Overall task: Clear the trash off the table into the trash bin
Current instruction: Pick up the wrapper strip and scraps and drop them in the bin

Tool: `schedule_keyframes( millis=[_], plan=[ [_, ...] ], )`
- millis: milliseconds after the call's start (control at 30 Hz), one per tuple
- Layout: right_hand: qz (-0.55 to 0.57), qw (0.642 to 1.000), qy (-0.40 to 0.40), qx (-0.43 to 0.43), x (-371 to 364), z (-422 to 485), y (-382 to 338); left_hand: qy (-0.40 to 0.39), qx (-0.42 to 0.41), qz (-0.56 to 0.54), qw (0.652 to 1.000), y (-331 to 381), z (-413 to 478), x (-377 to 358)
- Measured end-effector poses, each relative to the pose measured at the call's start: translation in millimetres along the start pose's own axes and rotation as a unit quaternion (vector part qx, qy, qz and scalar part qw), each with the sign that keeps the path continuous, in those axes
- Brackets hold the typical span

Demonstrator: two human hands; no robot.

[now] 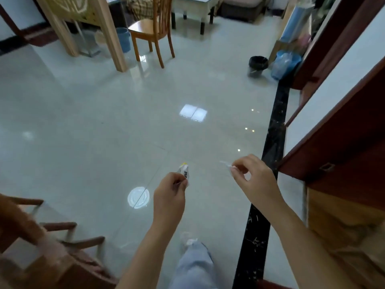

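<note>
Near, left hand: the left hand is held out over the tiled floor, its grip pinched on a small white wrapper with a yellow tip and dark print.
Wrapper, look: crumpled and narrow, long axis pointing up and away from the fingers; the lower end is hidden inside the pinch.
Near, right hand: the right hand is level with the left and well apart from it, thumb and forefinger pressed together on a thin clear scrap that juts to the left.
Scrap, look: pale, nearly see-through against the floor, too small to tell what it is.
Underfoot: one trouser leg and a light shoe show below the hands; the person appears to be in mid-stride.
Near left: a brown wooden chair, blurred.
Right edge: a dark red wooden door lines the way.
Far right: a black-lined trash bin stands on the floor, just beside a blue bin with a clear bag.
Key relation: the black bin lies well ahead and to the right of both hands; the right hand is the nearer one.
Judgement: both pieces look carried, not yet dropped; the walk to the bins remains.
Far left: a lighter wooden chair beside a pale desk leg.
</note>
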State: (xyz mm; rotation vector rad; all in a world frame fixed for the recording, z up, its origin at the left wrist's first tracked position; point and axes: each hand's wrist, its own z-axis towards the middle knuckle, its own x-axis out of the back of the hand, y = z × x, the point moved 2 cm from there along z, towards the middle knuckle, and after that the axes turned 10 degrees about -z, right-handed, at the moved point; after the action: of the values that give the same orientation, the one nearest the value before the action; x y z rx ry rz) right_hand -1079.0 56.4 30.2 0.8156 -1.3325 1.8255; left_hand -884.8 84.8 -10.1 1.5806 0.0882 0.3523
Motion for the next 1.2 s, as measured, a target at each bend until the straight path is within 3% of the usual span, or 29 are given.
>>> schedule_keyframes(
  millis=[267,433,733,1033,1200],
  plan=[
    [0.037,0.995,-0.048,0.078,-62.4,173.1,-45.3,0.083,-0.041,0.002,0.996,20.6,153.1,18.5],
    [0.072,0.986,-0.101,0.11,-119.3,237.0,-66.7,0.135,-0.018,0.031,0.99,9.9,205.0,48.2],
    [0.109,0.965,-0.149,0.188,-226.7,414.3,-115.1,0.221,-0.036,0.164,0.961,-14.5,369.7,102.1],
    [0.129,0.932,-0.222,0.255,-318.3,585.4,-216.4,0.318,-0.021,0.256,0.913,-10.7,519.2,179.3],
    [0.124,0.884,-0.292,0.344,-395.5,613.9,-301.9,0.384,0.032,0.25,0.888,-37.9,551.4,253.8]
  ],
)
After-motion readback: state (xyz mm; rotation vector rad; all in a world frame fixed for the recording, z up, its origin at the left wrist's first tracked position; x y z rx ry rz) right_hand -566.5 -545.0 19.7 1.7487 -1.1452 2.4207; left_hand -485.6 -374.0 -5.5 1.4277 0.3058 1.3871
